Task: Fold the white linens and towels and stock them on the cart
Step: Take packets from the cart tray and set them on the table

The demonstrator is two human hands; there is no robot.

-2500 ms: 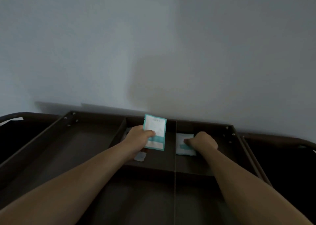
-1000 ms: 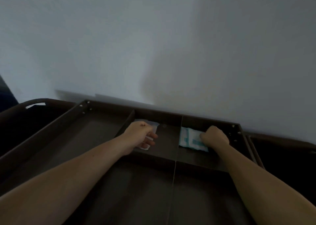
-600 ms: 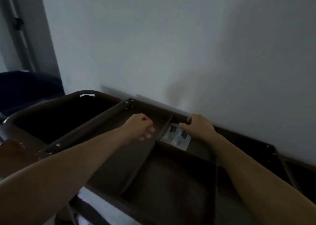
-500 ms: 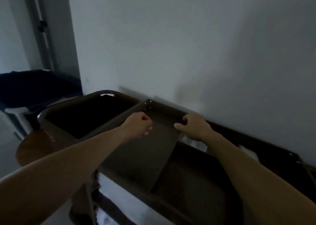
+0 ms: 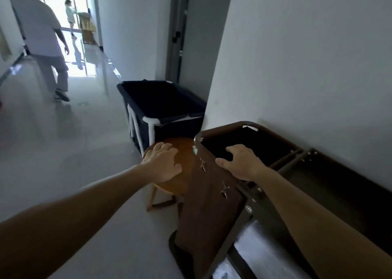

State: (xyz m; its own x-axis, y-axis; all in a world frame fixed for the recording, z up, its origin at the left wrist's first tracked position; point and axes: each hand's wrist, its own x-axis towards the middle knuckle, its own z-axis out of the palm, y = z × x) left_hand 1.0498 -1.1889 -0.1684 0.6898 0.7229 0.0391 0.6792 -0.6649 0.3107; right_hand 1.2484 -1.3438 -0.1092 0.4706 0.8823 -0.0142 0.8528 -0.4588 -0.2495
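Left hand (image 5: pixel 163 164) held open, fingers spread, flat over the round wooden stool (image 5: pixel 182 181). Right hand (image 5: pixel 241 164) laid on the rim of the brown bag (image 5: pixel 207 198) at the end of the cart (image 5: pixel 297 166), fingers bent over the edge; cannot tell whether gripping. Cart under and right of the right hand. Something white (image 5: pixel 252 238) on its lower shelf beneath the right forearm. Beyond the left hand, a navy bin (image 5: pixel 161 102).

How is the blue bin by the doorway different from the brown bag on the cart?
The blue bin is navy cloth on a white pipe frame; the brown bag hangs from a metal rim. The blue bin stands alone on the floor; the brown bag is part of the cart. Both are open-topped and dark inside.
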